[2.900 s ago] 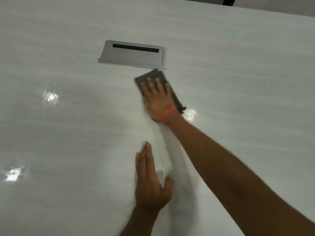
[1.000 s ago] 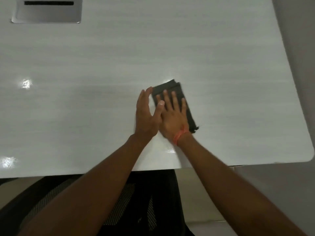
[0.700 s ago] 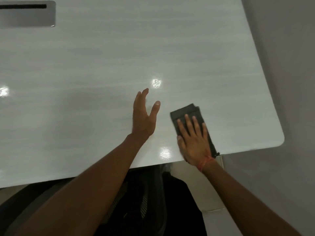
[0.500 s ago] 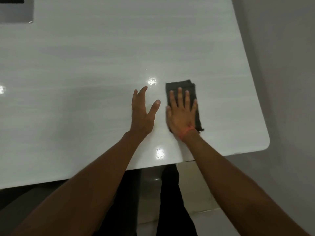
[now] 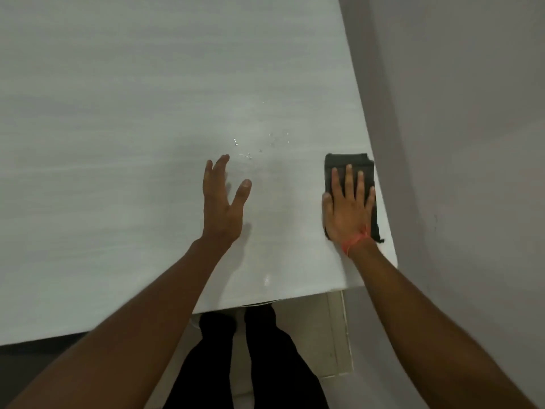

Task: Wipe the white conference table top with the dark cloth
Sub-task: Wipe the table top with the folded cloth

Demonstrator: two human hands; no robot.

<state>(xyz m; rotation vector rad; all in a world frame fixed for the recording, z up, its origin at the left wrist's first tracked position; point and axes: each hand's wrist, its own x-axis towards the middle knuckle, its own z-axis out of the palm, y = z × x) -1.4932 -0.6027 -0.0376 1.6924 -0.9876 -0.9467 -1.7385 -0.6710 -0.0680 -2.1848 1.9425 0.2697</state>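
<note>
You're mid-wipe at the counter's right edge: right hand flat on the cloth, left hand spread, seemingly hovering. Next, sweep toward the droplets.

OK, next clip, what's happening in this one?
A person is wiping a white conference table. The right hand lies flat, fingers straight, on a folded dark cloth at the table's right edge, close to the near corner. The left hand is open with fingers spread over the table top, holding nothing. A few small droplets sit on the surface just beyond the left hand, not yet wiped.
</note>
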